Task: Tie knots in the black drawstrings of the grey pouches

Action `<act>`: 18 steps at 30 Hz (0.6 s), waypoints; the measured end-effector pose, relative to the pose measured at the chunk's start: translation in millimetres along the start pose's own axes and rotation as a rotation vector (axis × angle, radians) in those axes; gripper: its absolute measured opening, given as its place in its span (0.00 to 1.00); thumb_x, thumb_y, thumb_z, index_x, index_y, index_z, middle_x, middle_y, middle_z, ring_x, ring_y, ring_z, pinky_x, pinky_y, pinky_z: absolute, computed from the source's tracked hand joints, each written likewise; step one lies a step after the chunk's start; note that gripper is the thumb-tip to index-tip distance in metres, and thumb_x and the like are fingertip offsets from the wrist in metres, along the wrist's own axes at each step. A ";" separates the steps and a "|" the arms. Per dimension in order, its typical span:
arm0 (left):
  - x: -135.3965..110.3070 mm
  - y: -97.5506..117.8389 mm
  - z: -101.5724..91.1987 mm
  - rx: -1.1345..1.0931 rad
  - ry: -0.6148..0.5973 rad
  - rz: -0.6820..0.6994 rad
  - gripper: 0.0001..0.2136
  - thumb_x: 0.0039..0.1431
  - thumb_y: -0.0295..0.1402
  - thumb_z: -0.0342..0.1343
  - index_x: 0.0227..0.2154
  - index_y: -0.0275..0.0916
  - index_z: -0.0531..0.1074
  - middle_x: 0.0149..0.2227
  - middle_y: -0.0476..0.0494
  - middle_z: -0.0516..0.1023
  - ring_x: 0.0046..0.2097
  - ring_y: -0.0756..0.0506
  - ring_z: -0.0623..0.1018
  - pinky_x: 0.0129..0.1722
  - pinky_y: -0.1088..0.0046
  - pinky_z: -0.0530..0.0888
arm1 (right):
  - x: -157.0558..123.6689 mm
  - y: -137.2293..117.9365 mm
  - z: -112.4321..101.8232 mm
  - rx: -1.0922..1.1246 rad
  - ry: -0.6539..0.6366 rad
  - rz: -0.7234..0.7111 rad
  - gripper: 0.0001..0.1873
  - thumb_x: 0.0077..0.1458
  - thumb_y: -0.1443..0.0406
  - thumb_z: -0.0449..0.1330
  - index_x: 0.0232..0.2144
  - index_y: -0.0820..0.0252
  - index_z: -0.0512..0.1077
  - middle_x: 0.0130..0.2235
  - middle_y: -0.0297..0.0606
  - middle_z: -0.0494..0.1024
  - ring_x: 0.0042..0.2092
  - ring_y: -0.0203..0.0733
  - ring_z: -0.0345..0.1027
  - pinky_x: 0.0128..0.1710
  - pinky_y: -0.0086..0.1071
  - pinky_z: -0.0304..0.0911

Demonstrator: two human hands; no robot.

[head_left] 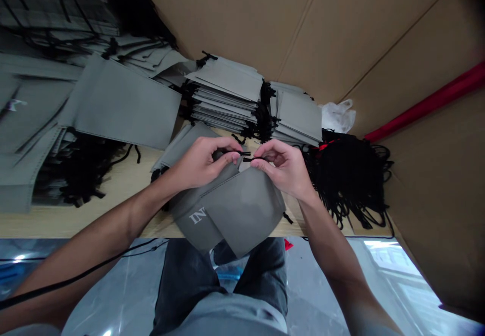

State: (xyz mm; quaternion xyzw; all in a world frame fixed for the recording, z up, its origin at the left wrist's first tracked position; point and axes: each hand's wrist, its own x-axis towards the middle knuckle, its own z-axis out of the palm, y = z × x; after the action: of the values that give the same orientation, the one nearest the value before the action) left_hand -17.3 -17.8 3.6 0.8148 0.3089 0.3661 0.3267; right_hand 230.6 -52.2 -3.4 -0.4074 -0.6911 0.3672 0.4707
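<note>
My left hand (206, 161) pinches a black cord (245, 153) between thumb and fingertips, its ends poking out to the right. Facing it, my right hand (283, 165) is closed on another black cord end (247, 159); a thin pale tip shows by the index finger, too small to name. The cord ends nearly meet; whether they touch I cannot tell. Beneath both hands lies a grey drawstring pouch (246, 209), hanging over the table's front edge, overlapping another grey pouch (189, 225) with white letters. A short black cord tail sticks out at the upper pouch's right corner.
Stacked grey pouches (227, 81) stand behind my hands, with a second stack (299, 113) beside them. Larger piles of pouches (125, 98) fill the left. On the right lies a bundle of black cords (348, 179), near a clear plastic bag (338, 116). Cardboard (379, 38) walls the back and right.
</note>
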 end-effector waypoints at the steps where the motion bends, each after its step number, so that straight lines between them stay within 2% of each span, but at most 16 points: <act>1: -0.3 0.0 0.2 0.009 -0.002 -0.002 0.13 0.72 0.41 0.59 0.46 0.37 0.82 0.37 0.46 0.86 0.39 0.46 0.82 0.30 0.75 0.68 | -0.4 -0.3 -0.2 -0.028 0.003 -0.001 0.13 0.58 0.58 0.76 0.37 0.56 0.78 0.37 0.35 0.82 0.37 0.39 0.75 0.38 0.34 0.71; 12: -0.9 4.3 1.1 0.043 -0.009 -0.013 0.14 0.72 0.41 0.58 0.46 0.37 0.83 0.37 0.45 0.87 0.38 0.46 0.83 0.29 0.74 0.68 | -0.8 1.0 0.8 -0.084 0.031 -0.054 0.14 0.58 0.57 0.76 0.35 0.54 0.76 0.37 0.35 0.82 0.37 0.40 0.75 0.38 0.37 0.71; 18: -0.9 3.3 1.0 0.042 -0.011 -0.024 0.15 0.71 0.43 0.59 0.46 0.37 0.83 0.38 0.44 0.87 0.38 0.45 0.83 0.32 0.73 0.71 | -0.7 -0.5 2.1 -0.077 0.043 -0.072 0.15 0.57 0.56 0.77 0.35 0.54 0.76 0.37 0.36 0.81 0.37 0.41 0.75 0.40 0.38 0.72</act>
State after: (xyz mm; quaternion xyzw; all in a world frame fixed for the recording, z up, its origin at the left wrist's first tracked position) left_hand -16.1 -20.8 5.2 0.8197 0.3246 0.3509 0.3156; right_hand 228.6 -53.4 -3.8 -0.4080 -0.7087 0.3144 0.4821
